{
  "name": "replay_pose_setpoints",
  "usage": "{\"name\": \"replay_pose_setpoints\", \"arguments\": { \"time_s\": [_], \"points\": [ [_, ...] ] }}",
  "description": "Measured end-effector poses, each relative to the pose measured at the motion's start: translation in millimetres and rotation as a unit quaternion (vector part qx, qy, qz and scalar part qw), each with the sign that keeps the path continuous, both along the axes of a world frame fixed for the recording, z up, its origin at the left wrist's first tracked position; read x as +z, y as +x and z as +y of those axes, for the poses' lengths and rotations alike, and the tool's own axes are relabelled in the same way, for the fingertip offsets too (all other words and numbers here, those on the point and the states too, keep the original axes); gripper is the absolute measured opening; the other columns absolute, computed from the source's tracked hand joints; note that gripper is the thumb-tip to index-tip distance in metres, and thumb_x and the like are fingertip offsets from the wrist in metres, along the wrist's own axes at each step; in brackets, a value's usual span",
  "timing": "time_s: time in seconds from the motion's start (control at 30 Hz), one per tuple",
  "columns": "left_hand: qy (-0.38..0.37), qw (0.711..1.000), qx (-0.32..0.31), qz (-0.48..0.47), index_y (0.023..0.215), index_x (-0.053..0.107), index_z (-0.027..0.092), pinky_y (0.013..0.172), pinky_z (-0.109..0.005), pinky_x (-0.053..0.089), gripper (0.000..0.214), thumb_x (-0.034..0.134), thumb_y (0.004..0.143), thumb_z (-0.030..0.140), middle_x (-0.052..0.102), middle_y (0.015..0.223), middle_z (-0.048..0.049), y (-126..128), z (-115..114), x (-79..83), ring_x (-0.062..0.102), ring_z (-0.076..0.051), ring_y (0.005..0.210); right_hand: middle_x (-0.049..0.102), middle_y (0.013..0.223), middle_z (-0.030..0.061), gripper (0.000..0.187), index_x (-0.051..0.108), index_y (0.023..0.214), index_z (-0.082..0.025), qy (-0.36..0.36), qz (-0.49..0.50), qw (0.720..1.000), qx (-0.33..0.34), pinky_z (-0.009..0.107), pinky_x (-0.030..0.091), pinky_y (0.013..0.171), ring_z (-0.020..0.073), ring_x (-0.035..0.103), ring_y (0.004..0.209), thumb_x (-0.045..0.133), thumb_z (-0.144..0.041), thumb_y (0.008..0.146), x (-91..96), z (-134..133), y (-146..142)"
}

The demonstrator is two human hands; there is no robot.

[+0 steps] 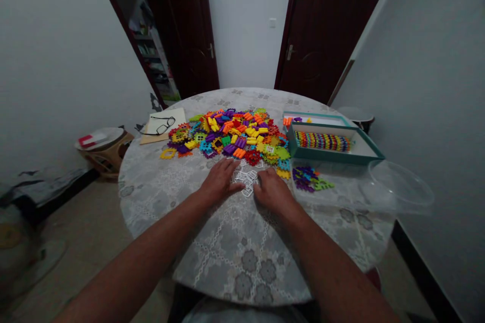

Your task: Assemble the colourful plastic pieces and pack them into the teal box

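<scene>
My left hand (pixel 222 177) lies flat on the round table (pixel 227 242), fingers stretched toward a small cluster of white plastic building pieces (pixel 247 177). On the other side of that cluster rests my right hand (pixel 272 190), palm down, its fingers partly curled at the pieces' edge. The white pieces sit between the two hands, touched by the fingertips. Just beyond lies a big heap of colourful interlocking plastic pieces (pixel 231 133).
A teal box (pixel 333 154) at the right holds a row of stacked coloured pieces (pixel 322 141). A small purple and green pile (pixel 308 179) lies beside it. A clear plastic lid (pixel 401 181) sits at the right edge. Glasses on paper (pixel 161 125) lie far left. A stool (pixel 102 146) stands left.
</scene>
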State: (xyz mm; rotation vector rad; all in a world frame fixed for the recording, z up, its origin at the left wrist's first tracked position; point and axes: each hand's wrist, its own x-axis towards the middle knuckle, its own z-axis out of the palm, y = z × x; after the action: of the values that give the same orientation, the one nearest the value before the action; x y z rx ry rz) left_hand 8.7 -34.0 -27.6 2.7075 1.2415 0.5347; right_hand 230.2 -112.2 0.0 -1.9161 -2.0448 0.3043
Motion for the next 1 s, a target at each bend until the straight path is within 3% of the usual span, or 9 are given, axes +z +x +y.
{"name": "replay_pose_setpoints", "arguments": {
  "time_s": [0.17,0.37,0.5,0.73,0.9,1.0],
  "points": [
    [0.027,0.998,-0.002,-0.057,0.143,0.062,0.018,0.119,-0.055,0.044,0.058,0.077,0.095,0.046,0.064,0.145,-0.0189,14,16,-1.3,0.057,-0.033,0.137,0.065,0.118,0.0161,0.02,0.073,0.11,-0.016,0.003,0.008,1.0,0.002,0.036,0.051,0.095,0.0286,0.067,0.109,0.067,-0.031,0.097,-1.6,1,3],
    [0.032,0.989,-0.002,-0.146,0.127,0.07,0.02,0.11,-0.047,0.051,0.029,0.06,0.105,0.035,0.074,0.121,-0.0129,2,9,3.5,0.066,-0.027,0.119,0.066,0.117,0.0145,0.02,0.071,0.116,-0.018,-0.005,0.016,1.0,0.005,0.034,0.049,0.094,0.0272,0.065,0.108,0.065,-0.025,0.098,-5.2,3,6],
    [-0.017,0.988,-0.042,-0.151,0.123,0.071,0.02,0.102,-0.045,0.055,0.028,0.065,0.102,0.037,0.076,0.112,-0.0109,-8,5,11.9,0.069,-0.026,0.109,0.068,0.114,0.0122,0.017,0.069,0.113,-0.019,-0.009,0.043,0.999,0.013,0.033,0.047,0.09,0.0253,0.064,0.104,0.065,-0.021,0.097,-5.8,5,9],
    [-0.011,0.99,-0.122,-0.07,0.127,0.07,0.02,0.098,-0.046,0.051,0.044,0.079,0.093,0.046,0.076,0.115,-0.0118,0,-8,21.5,0.066,-0.03,0.109,0.071,0.092,0.0034,0.012,0.067,0.098,-0.021,-0.001,0.167,0.985,0.045,0.03,0.044,0.079,0.0197,0.063,0.087,0.058,-0.016,0.094,0.9,5,11],
    [-0.022,0.993,-0.114,-0.023,0.126,0.071,0.022,0.094,-0.045,0.048,0.037,0.079,0.093,0.039,0.077,0.11,-0.0101,15,-22,22.2,0.067,-0.03,0.105,0.072,0.087,0.0007,0.017,0.072,0.104,-0.021,-0.043,0.25,0.965,0.072,0.027,0.045,0.073,0.0184,0.065,0.082,0.058,-0.02,0.094,-3.6,5,14],
    [-0.047,0.993,-0.101,-0.038,0.125,0.072,0.026,0.091,-0.042,0.048,0.032,0.076,0.093,0.029,0.079,0.104,-0.0058,18,-22,20.5,0.068,-0.027,0.1,0.072,0.084,0.0009,0.02,0.074,0.107,-0.02,-0.059,0.232,0.968,0.081,0.027,0.044,0.069,0.0182,0.064,0.078,0.06,-0.019,0.093,-4.4,5,13]
  ]
}}
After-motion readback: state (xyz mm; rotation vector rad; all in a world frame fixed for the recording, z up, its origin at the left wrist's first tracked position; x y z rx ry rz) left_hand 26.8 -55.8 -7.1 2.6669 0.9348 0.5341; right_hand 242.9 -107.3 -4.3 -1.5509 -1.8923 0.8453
